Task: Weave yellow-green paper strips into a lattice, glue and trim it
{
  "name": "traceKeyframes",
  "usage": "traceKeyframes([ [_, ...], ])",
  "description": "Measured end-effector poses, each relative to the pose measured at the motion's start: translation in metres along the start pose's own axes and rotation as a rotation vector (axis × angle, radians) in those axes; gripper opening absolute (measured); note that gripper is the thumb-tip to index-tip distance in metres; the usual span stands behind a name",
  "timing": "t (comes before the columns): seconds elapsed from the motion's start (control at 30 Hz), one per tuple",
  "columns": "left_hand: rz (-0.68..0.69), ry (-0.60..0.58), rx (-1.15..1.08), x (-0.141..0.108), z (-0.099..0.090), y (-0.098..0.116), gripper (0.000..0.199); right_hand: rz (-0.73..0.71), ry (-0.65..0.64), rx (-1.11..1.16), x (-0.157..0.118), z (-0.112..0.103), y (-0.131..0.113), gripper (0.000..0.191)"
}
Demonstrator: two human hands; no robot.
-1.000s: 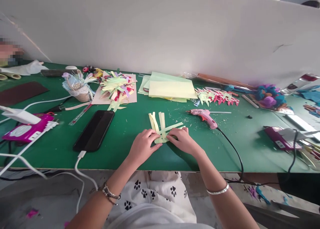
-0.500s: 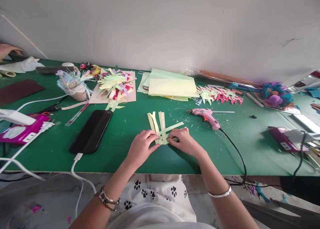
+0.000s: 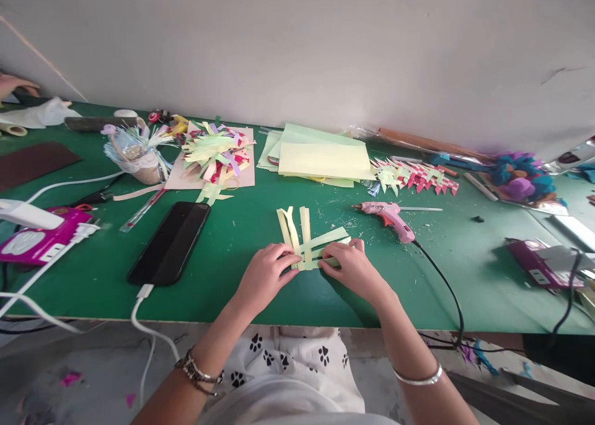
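Observation:
Pale yellow and light green paper strips (image 3: pixel 305 239) cross over and under one another on the green table in front of me. My left hand (image 3: pixel 269 270) pinches the left edge of this weave, thumb low and fingers above. At its right side, my right hand (image 3: pixel 351 265) has its fingers closed on the light green strips, which fan out up and to the right. The yellow strips stand away from me, some folded double. Fingertips hide part of the woven corner.
A pink glue gun (image 3: pixel 389 215) lies to the right, its black cord running off the front edge. A black phone (image 3: pixel 170 244) with a white cable lies left. Behind are paper sheets (image 3: pixel 323 160), a heap of cut strips (image 3: pixel 216 155) and woven red-and-green pieces (image 3: pixel 413 176).
My right hand has slid slightly right along the green strips, and more of their fanned ends show. My left hand stays on the weave. The view has shifted a little.

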State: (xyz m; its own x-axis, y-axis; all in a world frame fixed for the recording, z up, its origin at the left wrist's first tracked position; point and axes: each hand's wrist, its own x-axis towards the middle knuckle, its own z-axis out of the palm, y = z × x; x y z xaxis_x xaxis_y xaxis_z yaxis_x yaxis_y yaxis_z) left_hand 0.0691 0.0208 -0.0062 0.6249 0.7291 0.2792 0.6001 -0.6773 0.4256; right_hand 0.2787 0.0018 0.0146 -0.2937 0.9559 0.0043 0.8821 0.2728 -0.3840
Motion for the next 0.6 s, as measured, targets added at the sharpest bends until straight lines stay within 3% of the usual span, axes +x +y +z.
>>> traceKeyframes([
  [0.2, -0.007, 0.004, -0.006, 0.000, -0.001, 0.002, 0.017, 0.002, 0.211, -0.136, 0.000, -0.013, 0.002, 0.016],
  [0.37, -0.007, 0.009, 0.016, -0.001, -0.001, 0.002, 0.017, -0.176, 0.004, -0.099, 0.011, -0.012, 0.006, 0.046],
  [0.6, -0.002, 0.020, 0.016, 0.000, 0.000, 0.001, 0.017, -0.238, -0.076, -0.027, 0.019, -0.007, 0.002, 0.044],
])
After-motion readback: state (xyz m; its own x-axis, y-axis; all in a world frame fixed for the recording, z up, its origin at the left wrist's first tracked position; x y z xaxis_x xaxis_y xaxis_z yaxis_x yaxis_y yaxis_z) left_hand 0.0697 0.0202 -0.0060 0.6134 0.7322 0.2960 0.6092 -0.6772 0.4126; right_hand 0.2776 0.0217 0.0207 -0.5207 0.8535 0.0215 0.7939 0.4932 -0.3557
